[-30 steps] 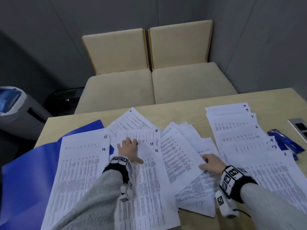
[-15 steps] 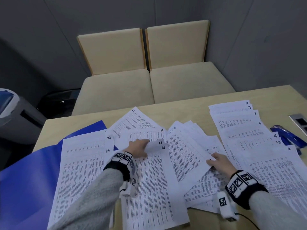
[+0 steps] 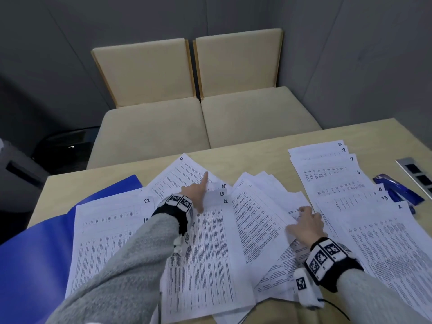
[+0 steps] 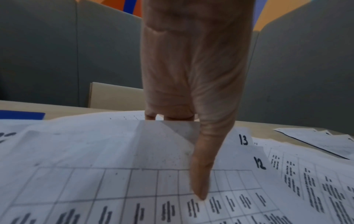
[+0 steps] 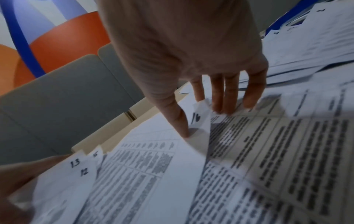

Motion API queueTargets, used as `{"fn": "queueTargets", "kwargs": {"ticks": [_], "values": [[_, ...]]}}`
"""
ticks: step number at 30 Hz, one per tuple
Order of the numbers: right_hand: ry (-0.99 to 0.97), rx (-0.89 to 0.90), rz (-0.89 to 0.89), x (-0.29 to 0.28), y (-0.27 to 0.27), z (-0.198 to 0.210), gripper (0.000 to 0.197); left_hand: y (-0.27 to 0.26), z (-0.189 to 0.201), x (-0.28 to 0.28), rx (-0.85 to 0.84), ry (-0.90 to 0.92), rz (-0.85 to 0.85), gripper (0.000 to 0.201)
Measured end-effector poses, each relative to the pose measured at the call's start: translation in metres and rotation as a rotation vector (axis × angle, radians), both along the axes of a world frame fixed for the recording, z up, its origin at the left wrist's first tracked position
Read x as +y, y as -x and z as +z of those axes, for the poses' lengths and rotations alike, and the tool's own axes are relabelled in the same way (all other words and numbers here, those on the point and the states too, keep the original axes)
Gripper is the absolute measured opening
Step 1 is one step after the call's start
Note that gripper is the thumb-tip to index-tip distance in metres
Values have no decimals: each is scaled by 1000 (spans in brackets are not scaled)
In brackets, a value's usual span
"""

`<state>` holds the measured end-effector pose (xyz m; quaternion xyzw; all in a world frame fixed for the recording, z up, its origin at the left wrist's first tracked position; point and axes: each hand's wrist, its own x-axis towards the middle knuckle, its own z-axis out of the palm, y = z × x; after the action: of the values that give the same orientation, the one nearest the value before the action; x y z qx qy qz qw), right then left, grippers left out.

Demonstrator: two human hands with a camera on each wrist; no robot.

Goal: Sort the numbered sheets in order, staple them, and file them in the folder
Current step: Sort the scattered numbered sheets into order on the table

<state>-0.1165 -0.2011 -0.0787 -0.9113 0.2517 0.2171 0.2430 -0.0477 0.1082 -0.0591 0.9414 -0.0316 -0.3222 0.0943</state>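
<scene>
Numbered sheets cover the table (image 3: 257,157). A fanned row at the right (image 3: 350,183) shows 10, 9, 7, 6, 4, 3 and 2. The left stack (image 3: 109,230) shows 22 on top. My left hand (image 3: 201,192) lies on the middle stack, thumb (image 4: 201,181) pressing sheet 12 (image 3: 210,253) below sheet 13 (image 4: 243,139), index finger stretched over sheet 21 (image 3: 184,169). My right hand (image 3: 306,224) rests on the loose middle pile (image 3: 257,218); its thumb (image 5: 179,119) and straight fingertips bend up a corner marked 16 (image 5: 199,119). The blue folder (image 3: 35,253) lies open at the left. A blue stapler (image 3: 397,190) sits at the right.
A metal socket panel (image 3: 416,174) is set into the table past the stapler. Two beige chairs (image 3: 210,125) stand against the far table edge. A grey machine (image 3: 14,169) stands on the floor at the left. Grey walls close the booth.
My left index finger has stretched forward from sheets 13 and 12 toward sheet 21. My right hand has slid farther up the loose middle pile and turned up a corner.
</scene>
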Motion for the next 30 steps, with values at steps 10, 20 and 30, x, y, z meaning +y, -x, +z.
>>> {"fn": "queueTargets", "kwargs": {"ticks": [10, 20, 30], "values": [[-292, 40, -142, -17, -5, -14, 39, 7, -9, -5, -78, -14, -39, 87], [-388, 15, -202, -20, -4, -14, 8, 7, -3, -2, -256, -384, -189, 100], [-705, 22, -239, -19, 7, -10, 38, 24, 6, 6, -289, -89, -130, 60]]}}
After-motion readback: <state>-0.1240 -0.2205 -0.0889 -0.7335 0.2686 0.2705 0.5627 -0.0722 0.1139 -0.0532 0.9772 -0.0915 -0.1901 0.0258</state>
